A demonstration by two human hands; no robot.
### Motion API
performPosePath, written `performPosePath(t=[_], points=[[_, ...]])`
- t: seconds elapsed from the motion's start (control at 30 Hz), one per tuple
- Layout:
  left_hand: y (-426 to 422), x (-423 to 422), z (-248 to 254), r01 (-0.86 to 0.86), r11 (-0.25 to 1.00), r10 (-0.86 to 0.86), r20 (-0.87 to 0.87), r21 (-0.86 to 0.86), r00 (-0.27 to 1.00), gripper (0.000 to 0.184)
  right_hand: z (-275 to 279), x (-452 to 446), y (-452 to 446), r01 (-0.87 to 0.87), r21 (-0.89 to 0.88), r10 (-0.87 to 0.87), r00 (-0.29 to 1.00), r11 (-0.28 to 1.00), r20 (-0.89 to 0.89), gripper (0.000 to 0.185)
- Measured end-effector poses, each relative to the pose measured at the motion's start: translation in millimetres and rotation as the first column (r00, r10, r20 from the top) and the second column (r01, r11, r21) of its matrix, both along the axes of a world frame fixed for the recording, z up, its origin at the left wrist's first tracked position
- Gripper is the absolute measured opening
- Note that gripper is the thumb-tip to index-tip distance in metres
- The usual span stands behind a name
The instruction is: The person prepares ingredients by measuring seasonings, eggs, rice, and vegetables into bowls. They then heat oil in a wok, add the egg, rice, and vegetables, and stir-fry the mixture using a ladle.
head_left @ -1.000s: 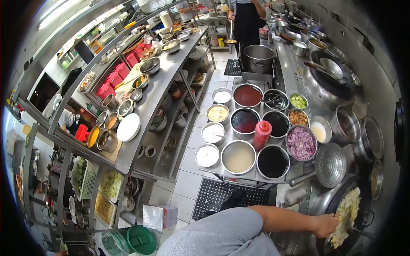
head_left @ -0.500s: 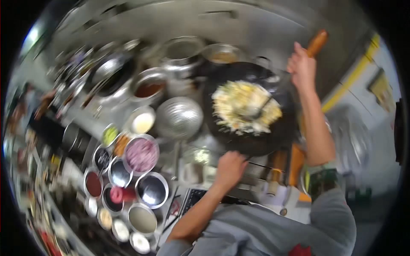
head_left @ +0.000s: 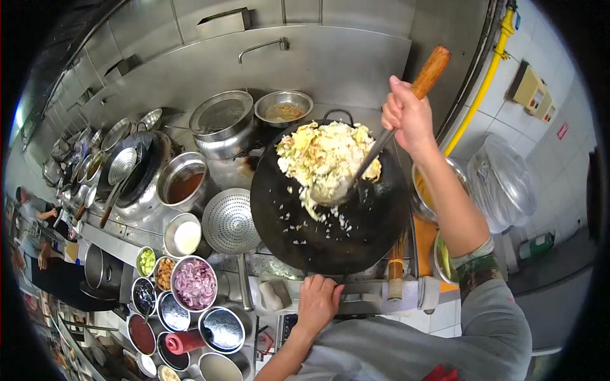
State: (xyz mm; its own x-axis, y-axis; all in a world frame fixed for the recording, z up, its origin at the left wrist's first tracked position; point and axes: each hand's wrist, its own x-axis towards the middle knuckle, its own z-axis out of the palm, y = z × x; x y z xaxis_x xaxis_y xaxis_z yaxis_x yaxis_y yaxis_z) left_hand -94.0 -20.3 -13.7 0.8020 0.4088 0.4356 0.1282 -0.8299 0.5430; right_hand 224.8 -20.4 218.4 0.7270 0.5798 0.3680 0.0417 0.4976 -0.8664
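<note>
A ladle point(head_left: 374, 154) with a wooden grip is in my right hand point(head_left: 412, 117), its fingers wrapped round the upper shaft. The ladle's bowl presses into a yellow and white mass of food point(head_left: 327, 155), which looks like egg with rice. This food lies toward the far side of a large black wok point(head_left: 318, 247), with loose white grains scattered nearer me. At the wok's near edge my left hand point(head_left: 319, 300) is closed round its handle, which the fingers mostly hide. A folded pale cloth point(head_left: 273, 295) lies just left of that hand.
Left of the wok rests a perforated strainer point(head_left: 230, 221). Bowls of sliced onion point(head_left: 195, 284), sauces and other ingredients crowd the lower left. A bamboo brush point(head_left: 395, 273) stands at right. Pots and another wok sit farther left, with people point(head_left: 39, 219) beyond.
The food has shifted to the wok's far side, baring the black surface nearer me. My right hand has moved left with the ladle, and the view has turned and sharpened.
</note>
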Motion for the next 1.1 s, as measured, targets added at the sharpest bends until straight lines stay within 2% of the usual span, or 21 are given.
performPosePath(t=[0.03, 0.1, 0.2, 0.3, 0.37, 0.47, 0.57, 0.6, 0.63, 0.7, 0.77, 0.8, 0.9, 1.0, 1.03, 1.1], points=[[1.6, 4.7, 15.0, -0.005, 1.0, 0.005, 0.022, 0.0, 1.0, 0.016, 6.2, 5.4, -4.5, 0.006, -0.047, -0.008, 0.999, 0.999, -0.033, 0.043], [14.8, 25.5, 33.4, -0.007, 1.0, 0.008, 0.062, -0.017, 0.998, 0.016, 24.3, 11.4, -13.9, -0.002, -0.043, 0.003, 1.0, 0.999, 0.009, 0.044], [35.7, 59.2, 23.1, -0.022, 1.0, 0.022, 0.066, -0.003, 0.998, 0.016, 54.0, 17.6, -34.6, -0.05, 0.082, 0.038, 0.99, 0.995, 0.137, 0.045], [43.5, 73.1, 13.4, -0.026, 1.0, 0.026, 0.01, 0.001, 1.0, 0.015, 12.6, 37.8, -22.5, 0.098, 0.18, -0.114, 0.99, 0.979, 0.078, 0.047], [45.7, 78.7, 8.7, -0.034, 0.999, 0.034, -0.02, 0.004, 0.999, 0.016, -59.4, 38.3, 19.6, 0.17, 0.022, -0.169, 0.985, 0.985, -0.041, 0.045], [44.3, 75.6, 18.7, -0.012, 1.0, 0.012, 0.017, 0.013, 1.0, 0.018, -36.0, 52.5, 38.6, -0.043, 0.009, 0.044, 0.997, 0.999, -0.059, 0.043], [37.7, 67.6, 48.9, -0.093, 0.994, 0.088, 0.084, 0.056, 0.993, 0.016, -24.5, 62.0, 32.7, -0.062, 0.19, 0.064, 0.998, 0.98, -0.005, 0.039], [40.9, 69.4, 41.8, -0.049, 0.998, 0.047, 0.051, 0.033, 0.998, 0.015, -43.2, 58.8, 43.7, 0.015, 0.186, 0.015, 0.987, 0.982, -0.159, 0.037], [47.4, 75.6, 29.6, -0.003, 1.0, 0.002, 0.021, 0.007, 1.0, 0.015, -59.6, 45.0, 57.1, 0.069, 0.089, -0.049, 0.976, 0.994, -0.21, 0.039], [46.0, 72.9, 25.5, 0.043, 0.999, -0.043, 0.003, -0.004, 0.999, 0.015, -52.0, 62.5, 64.0, -0.03, -0.012, 0.025, 0.963, 0.999, -0.269, 0.039], [31.7, 54.6, 32.5, 0.03, 1.0, -0.03, 0.008, 0.008, 1.0, 0.015, -14.7, 74.9, 52.0, -0.107, -0.077, 0.079, 0.95, 0.991, -0.302, 0.041], [18.7, 41.4, 48.0, 0.006, 1.0, -0.006, -0.007, -0.003, 1.0, 0.015, 2.9, 71.4, 41.0, -0.032, -0.143, -0.009, 0.962, 0.989, -0.274, 0.042], [-3.0, 47.9, 77.1, -0.032, 0.998, 0.036, 0.087, -0.049, 0.996, 0.013, 13.8, 38.5, 22.6, -0.012, -0.229, -0.031, 0.983, 0.973, -0.182, 0.041], [7.3, 53.8, 22.1, -0.061, 0.998, 0.061, 0.062, -0.005, 0.996, 0.013, -3.6, 4.6, 35.0, 0.258, -0.204, -0.265, 0.964, 0.944, -0.007, 0.037], [7.3, 51.3, 6.0, -0.07, 0.997, 0.069, 0.057, 0.016, 0.996, 0.014, -11.7, 2.9, 32.0, 0.255, -0.112, -0.252, 0.967, 0.96, 0.043, 0.033], [-12.2, 8.7, -12.2, -0.023, 1.0, 0.023, -0.001, 0.006, 1.0, 0.016, 3.2, -3.7, 9.5, 0.306, -0.028, -0.306, 0.952, 0.952, -0.019, 0.034]])
